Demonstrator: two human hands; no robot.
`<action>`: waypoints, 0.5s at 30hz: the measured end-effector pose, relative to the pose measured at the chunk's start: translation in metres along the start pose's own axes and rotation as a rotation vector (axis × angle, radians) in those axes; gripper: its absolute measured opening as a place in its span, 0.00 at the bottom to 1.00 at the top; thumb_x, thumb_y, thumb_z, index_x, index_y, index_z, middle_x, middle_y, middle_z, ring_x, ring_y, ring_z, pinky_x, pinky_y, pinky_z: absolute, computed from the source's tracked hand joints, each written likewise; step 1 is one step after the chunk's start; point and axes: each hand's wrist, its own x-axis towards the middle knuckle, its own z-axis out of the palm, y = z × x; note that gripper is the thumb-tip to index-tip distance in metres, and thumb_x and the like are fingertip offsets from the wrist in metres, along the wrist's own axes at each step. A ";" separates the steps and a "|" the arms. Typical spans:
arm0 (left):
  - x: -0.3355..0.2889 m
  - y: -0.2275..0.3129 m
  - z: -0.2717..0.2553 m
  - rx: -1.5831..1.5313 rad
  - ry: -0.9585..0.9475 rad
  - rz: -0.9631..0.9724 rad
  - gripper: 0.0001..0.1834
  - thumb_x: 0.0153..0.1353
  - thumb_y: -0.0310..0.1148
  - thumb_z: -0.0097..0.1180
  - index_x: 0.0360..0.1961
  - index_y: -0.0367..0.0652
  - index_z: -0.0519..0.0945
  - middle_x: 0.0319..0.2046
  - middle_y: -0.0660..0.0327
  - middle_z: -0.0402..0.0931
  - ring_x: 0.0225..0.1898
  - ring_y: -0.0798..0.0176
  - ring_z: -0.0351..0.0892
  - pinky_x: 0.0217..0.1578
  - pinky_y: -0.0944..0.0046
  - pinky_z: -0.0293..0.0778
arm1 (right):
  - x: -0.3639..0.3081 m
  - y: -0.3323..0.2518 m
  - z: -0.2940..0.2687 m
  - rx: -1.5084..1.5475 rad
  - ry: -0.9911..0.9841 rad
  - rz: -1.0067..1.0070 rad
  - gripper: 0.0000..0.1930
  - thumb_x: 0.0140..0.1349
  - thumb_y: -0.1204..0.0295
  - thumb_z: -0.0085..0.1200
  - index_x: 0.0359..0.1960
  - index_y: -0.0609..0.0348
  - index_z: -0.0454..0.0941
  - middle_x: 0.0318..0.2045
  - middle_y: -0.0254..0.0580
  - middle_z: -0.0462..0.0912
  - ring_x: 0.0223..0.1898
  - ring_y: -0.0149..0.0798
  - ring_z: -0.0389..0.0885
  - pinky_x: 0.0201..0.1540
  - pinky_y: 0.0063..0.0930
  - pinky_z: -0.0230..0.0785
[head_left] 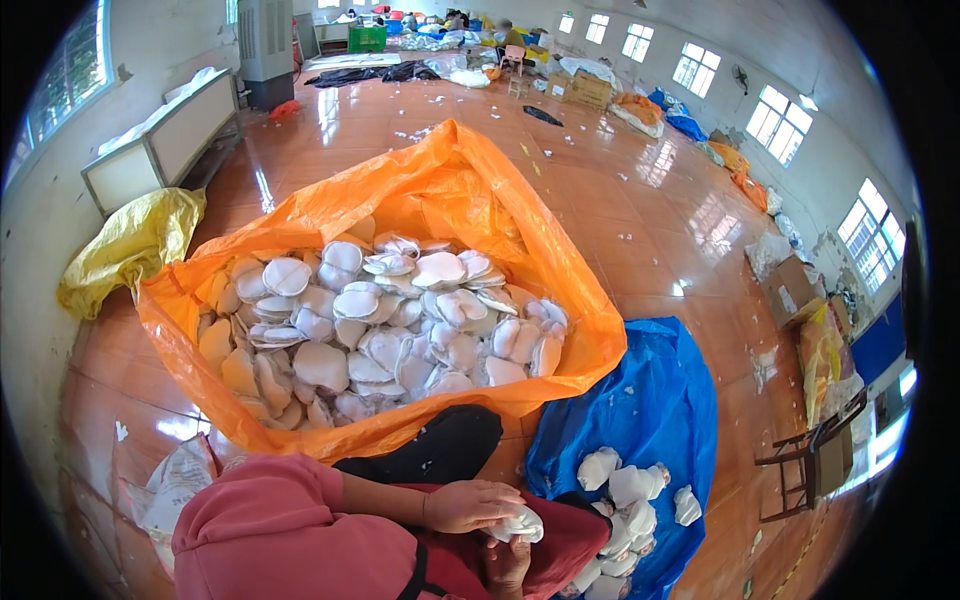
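here, an orange sack (592, 335) heaped with white pads (322, 367) spreads before the person (290, 530), a blue sheet (660, 390) bearing white bundles (630, 486) to the right. the left hand (475, 505) and right hand (507, 563) hold a white piece (524, 524) between them above red cloth (570, 540). scraps (624, 237) dot the glossy tiled floor (665, 265); windows (780, 125) line the right wall (835, 130).

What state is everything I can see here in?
Orange sack: open, loaded with white pads
White piece: held between left hand and right hand
Blue plastic: spread out, white bundles on it
Yellow sack: crumpled, on the floor
Chair: upright
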 end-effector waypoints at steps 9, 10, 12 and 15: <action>0.008 -0.009 0.003 0.149 0.023 0.127 0.09 0.56 0.32 0.56 0.37 0.42 0.77 0.37 0.60 0.73 0.40 0.54 0.74 0.43 0.57 0.70 | 0.007 0.000 -0.012 0.026 -0.011 0.131 0.37 0.56 0.48 0.65 0.62 0.51 0.66 0.50 0.37 0.77 0.35 0.31 0.76 0.32 0.21 0.70; 0.009 -0.012 0.005 0.157 0.001 0.142 0.08 0.56 0.33 0.56 0.36 0.42 0.77 0.37 0.60 0.73 0.40 0.55 0.74 0.42 0.57 0.70 | 0.009 0.001 -0.009 0.022 -0.011 0.141 0.38 0.55 0.46 0.65 0.63 0.50 0.66 0.50 0.36 0.77 0.34 0.31 0.75 0.33 0.22 0.69; 0.009 -0.016 0.009 0.156 -0.031 0.147 0.08 0.57 0.33 0.55 0.36 0.43 0.77 0.36 0.61 0.73 0.40 0.55 0.74 0.42 0.58 0.70 | 0.012 0.001 -0.002 0.004 0.040 0.150 0.39 0.54 0.42 0.63 0.63 0.48 0.66 0.48 0.33 0.76 0.33 0.29 0.74 0.34 0.23 0.68; 0.008 -0.021 0.018 0.157 -0.075 0.173 0.07 0.56 0.33 0.55 0.35 0.43 0.78 0.35 0.62 0.73 0.39 0.56 0.73 0.41 0.58 0.70 | 0.012 0.001 -0.002 0.050 0.022 0.175 0.38 0.55 0.40 0.60 0.62 0.46 0.66 0.44 0.28 0.76 0.30 0.26 0.70 0.35 0.23 0.65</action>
